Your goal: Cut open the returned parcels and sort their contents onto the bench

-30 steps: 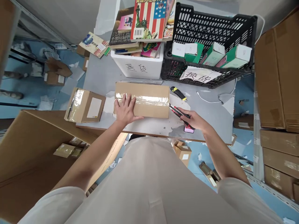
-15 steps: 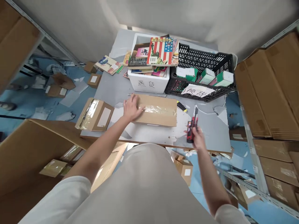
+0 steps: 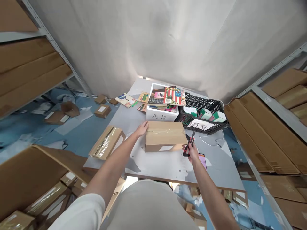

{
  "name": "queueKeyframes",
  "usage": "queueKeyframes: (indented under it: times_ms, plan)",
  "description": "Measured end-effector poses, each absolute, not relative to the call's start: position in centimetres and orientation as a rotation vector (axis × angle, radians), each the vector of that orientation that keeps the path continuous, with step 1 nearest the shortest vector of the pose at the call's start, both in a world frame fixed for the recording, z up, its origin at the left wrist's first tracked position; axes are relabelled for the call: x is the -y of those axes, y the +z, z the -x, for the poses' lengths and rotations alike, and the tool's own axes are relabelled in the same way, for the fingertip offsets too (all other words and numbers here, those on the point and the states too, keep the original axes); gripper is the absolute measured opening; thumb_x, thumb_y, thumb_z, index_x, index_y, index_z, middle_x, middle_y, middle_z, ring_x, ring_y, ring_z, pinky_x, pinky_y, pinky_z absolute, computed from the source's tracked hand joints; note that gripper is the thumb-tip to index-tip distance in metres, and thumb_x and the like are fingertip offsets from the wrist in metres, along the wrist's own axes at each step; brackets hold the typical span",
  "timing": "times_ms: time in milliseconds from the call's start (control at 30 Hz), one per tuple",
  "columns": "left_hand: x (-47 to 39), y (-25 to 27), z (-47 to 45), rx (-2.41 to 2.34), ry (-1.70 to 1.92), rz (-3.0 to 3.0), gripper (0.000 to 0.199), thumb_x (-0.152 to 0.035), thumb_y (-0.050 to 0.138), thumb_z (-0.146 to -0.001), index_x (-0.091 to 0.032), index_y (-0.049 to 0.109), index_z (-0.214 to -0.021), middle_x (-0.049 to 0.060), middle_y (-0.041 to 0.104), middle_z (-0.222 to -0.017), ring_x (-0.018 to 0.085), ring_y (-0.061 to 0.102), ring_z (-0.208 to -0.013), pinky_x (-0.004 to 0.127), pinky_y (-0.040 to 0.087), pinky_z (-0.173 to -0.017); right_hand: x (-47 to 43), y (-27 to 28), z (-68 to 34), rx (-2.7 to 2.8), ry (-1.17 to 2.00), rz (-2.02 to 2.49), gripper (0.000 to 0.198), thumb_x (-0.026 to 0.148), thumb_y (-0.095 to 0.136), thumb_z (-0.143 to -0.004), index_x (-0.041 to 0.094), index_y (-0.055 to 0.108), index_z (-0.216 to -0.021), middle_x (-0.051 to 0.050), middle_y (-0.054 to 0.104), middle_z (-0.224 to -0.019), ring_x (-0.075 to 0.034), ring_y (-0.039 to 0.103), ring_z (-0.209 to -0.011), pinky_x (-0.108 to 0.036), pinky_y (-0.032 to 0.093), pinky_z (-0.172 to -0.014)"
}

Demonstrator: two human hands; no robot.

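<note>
A taped cardboard box (image 3: 165,135) lies lengthwise on the grey table (image 3: 155,166), a white label on its near side. My left hand (image 3: 143,129) grips its far left corner, fingers bent over the edge. In my right hand (image 3: 192,152), closed around the handle, is a red and black utility knife (image 3: 189,147), pointing up and away. The knife is close to the right end of the box; whether its blade is out I cannot tell. A phone (image 3: 202,160) with a lit screen lies by my right wrist, partly covered by it.
Behind the box stand a white foam bin (image 3: 161,115) piled with books and a black crate (image 3: 203,103) with green-and-white boxes. Another taped box (image 3: 107,142) sits at the table's left. A large open carton (image 3: 45,169) is at lower left. Shelves of cartons flank both sides.
My view has tilted up. My left hand has slid from the box's top to its far left corner. My right hand has brought the utility knife closer to the box's right end.
</note>
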State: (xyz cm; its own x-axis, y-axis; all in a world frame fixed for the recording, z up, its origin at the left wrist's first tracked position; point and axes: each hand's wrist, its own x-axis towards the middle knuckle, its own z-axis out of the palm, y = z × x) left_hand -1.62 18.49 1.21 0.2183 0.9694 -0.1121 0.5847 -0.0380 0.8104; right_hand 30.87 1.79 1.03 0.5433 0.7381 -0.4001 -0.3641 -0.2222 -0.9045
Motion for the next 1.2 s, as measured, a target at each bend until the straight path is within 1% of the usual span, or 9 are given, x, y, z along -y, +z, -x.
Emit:
queueKeyframes:
  times_ms: [133, 267, 367, 533, 633, 767, 900, 1033, 1200]
  plan:
    - [-17.9, 2.0, 3.2, -1.430, 0.624, -1.787, 0.051, -0.042, 0.036, -0.090, -0.014, 0.057, -0.126, 0.015, 0.062, -0.128, 0.024, 0.060, -0.116, 0.039, 0.046, -0.101, -2.3, 1.3, -29.2, 0.343, 0.929, 1.473, 0.039, 0.044, 0.071, -0.069, 0.021, 0.050, -0.093, 0.005, 0.066, -0.069, -0.011, 0.065, -0.059, -0.024, 0.054, -0.059]
    - [-11.7, 1.4, 5.4, -1.357, 0.552, -1.885, 0.041, -0.051, 0.047, -0.081, -0.021, 0.071, -0.093, 0.012, 0.071, -0.098, 0.028, 0.066, -0.097, 0.042, 0.051, -0.091, -2.8, 2.6, -27.1, 0.528, 1.000, 1.478, 0.042, 0.054, 0.069, -0.070, 0.025, 0.054, -0.096, 0.001, 0.069, -0.074, -0.017, 0.067, -0.066, -0.030, 0.054, -0.058]
    - [-5.7, 0.0, 5.2, -1.368, 0.496, -1.797, 0.044, -0.056, 0.039, -0.083, -0.028, 0.070, -0.096, 0.008, 0.071, -0.079, 0.027, 0.068, -0.076, 0.042, 0.054, -0.074, -1.7, 3.2, -25.3, 0.596, 1.052, 1.489, 0.042, 0.058, 0.068, -0.070, 0.029, 0.057, -0.097, -0.001, 0.071, -0.078, -0.021, 0.068, -0.070, -0.034, 0.054, -0.057]
    - [-0.1, -0.9, 3.2, -1.467, 0.438, -1.673, 0.044, -0.060, 0.040, -0.080, -0.031, 0.070, -0.095, 0.007, 0.068, -0.069, 0.029, 0.068, -0.070, 0.046, 0.052, -0.069, 3.8, 2.1, -23.6, 0.555, 1.038, 1.509, 0.052, 0.061, 0.069, -0.066, 0.026, 0.058, -0.104, -0.004, 0.072, -0.089, -0.021, 0.069, -0.074, -0.034, 0.055, -0.061]
    - [-0.8, -0.5, 3.2, -1.455, 0.389, -1.703, 0.037, -0.054, 0.050, -0.076, -0.029, 0.070, -0.093, 0.009, 0.069, -0.073, 0.029, 0.068, -0.074, 0.044, 0.051, -0.073, 7.9, 0.6, -23.8, 0.416, 1.001, 1.547, 0.053, 0.056, 0.076, -0.062, 0.023, 0.060, -0.101, -0.003, 0.072, -0.090, -0.018, 0.068, -0.065, -0.030, 0.053, -0.056]
    - [-7.1, 0.9, 2.8, -1.420, 0.460, -1.875, 0.052, -0.050, 0.054, -0.074, -0.018, 0.064, -0.114, 0.015, 0.068, -0.106, 0.030, 0.066, -0.100, 0.040, 0.050, -0.090, 12.0, -0.7, -23.3, 0.149, 1.070, 1.490, 0.043, 0.049, 0.078, -0.062, 0.024, 0.063, -0.093, 0.001, 0.073, -0.085, -0.013, 0.063, -0.054, -0.027, 0.051, -0.047]
    - [-16.7, 3.2, -1.3, -1.258, 0.460, -2.108, 0.067, -0.051, 0.046, -0.082, -0.008, 0.049, -0.133, 0.020, 0.051, -0.139, 0.031, 0.049, -0.129, 0.043, 0.039, -0.108, 13.3, -0.5, -21.1, -0.098, 1.291, 1.249, 0.036, 0.051, 0.076, -0.065, 0.028, 0.062, -0.090, 0.002, 0.074, -0.091, -0.020, 0.072, -0.082, -0.034, 0.059, -0.068]
    - [-22.8, 4.3, -6.5, -1.171, 0.272, -2.221, 0.068, -0.046, 0.044, -0.086, -0.009, 0.036, -0.143, 0.018, 0.033, -0.154, 0.031, 0.023, -0.146, 0.044, 0.024, -0.117, 13.1, 0.2, -19.5, -0.199, 1.434, 1.097, 0.045, 0.056, 0.078, -0.063, 0.031, 0.063, -0.097, -0.002, 0.074, -0.103, -0.026, 0.066, -0.109, -0.042, 0.055, -0.087]
    - [-23.1, 3.2, -8.3, -1.181, 0.172, -2.239, 0.069, -0.046, 0.052, -0.082, -0.010, 0.042, -0.140, 0.020, 0.045, -0.144, 0.034, 0.044, -0.134, 0.042, 0.035, -0.110, 13.1, -0.8, -19.5, -0.280, 1.522, 1.088, 0.057, 0.060, 0.079, -0.060, 0.027, 0.066, -0.104, -0.009, 0.075, -0.101, -0.031, 0.067, -0.108, -0.047, 0.053, -0.087]
